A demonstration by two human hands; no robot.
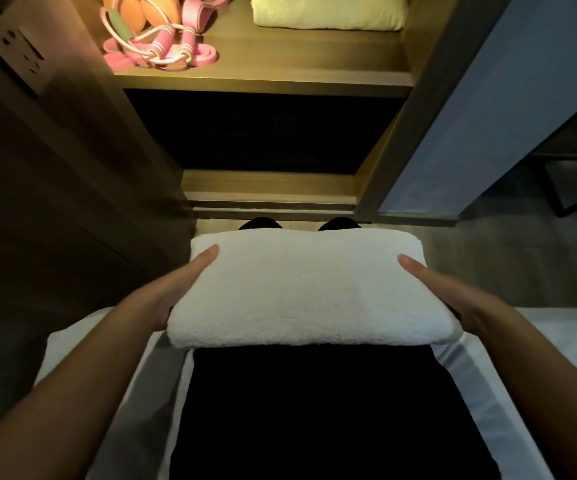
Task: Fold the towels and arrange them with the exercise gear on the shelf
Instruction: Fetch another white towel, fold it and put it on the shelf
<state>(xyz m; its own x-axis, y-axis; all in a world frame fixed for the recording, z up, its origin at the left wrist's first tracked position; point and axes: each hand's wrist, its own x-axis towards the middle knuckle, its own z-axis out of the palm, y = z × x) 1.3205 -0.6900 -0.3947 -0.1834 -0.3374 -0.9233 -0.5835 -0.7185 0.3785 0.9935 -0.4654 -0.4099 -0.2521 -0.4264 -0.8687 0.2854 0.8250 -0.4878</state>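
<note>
I hold folded white towel (311, 289) at both ends, left hand (179, 289) and right hand (432, 292), thumbs on top, other fingers hidden underneath.

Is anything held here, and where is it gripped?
A folded white towel, held by both short ends: left hand at its left end, right hand at its right, thumbs on top.

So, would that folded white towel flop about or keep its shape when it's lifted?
Probably soft yet fairly stable: the folded white terry towel sits as a thick block while the left hand and right hand hold only its ends. Held by one end it would likely sag, given its rounded, soft edges. Its fluffy pile suggests little slipping.
</note>
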